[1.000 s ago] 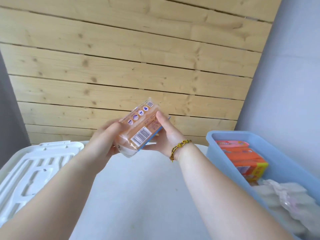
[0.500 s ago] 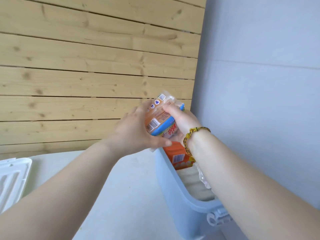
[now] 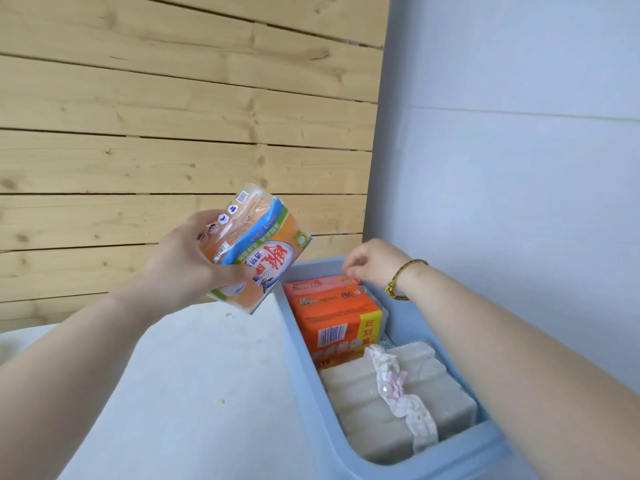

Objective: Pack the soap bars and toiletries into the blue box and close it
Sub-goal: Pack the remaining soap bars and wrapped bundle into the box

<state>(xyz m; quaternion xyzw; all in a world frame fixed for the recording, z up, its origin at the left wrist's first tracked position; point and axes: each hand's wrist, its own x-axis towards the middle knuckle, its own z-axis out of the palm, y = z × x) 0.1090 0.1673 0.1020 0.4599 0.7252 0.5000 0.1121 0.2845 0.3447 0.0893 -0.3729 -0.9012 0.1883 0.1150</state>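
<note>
the left hand [image 3: 194, 261] grips the tilted soap pack [image 3: 266, 247]; the right hand [image 3: 372, 263] hangs loosely curled, empty, over the blue box [image 3: 298, 362].

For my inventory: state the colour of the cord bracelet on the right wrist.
Yellow and black: the braided cord bracelet alternates the two colours. Head view shows it best.

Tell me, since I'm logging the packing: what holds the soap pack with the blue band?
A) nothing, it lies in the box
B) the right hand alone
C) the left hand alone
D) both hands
C: the left hand grips the soap pack; the right hand hovers apart over the blue box.
</note>
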